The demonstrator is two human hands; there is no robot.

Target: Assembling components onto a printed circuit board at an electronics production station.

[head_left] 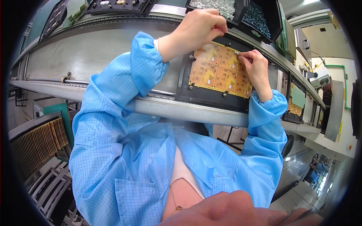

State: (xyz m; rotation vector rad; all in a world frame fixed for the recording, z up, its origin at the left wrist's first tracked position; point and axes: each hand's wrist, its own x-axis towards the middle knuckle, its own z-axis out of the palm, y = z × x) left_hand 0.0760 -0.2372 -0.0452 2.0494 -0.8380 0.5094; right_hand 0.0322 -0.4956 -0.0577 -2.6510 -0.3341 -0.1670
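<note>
A yellow circuit board panel [209,78], divided into several sections, lies in a black carrier frame [183,81] with small round metal clamps round its edge. Above the panel's far edge is my left hand [196,29], fingers closed in a pinch; whatever they hold, if anything, is hidden. My right hand [257,68] is over the panel's right part. Its thumb and forefinger pinch a small white component [236,53] at the far right of the board. Just beyond the carrier stand a black bin of white parts [225,6] and another of blue parts [256,19].
The carrier rests on a conveyor whose near metal rail [196,110] runs in front of me. Further right is another carrier with a green board [298,97]. Black trays [117,6] lie beyond the far rail at the left. A rack of upright boards [39,145] stands lower left.
</note>
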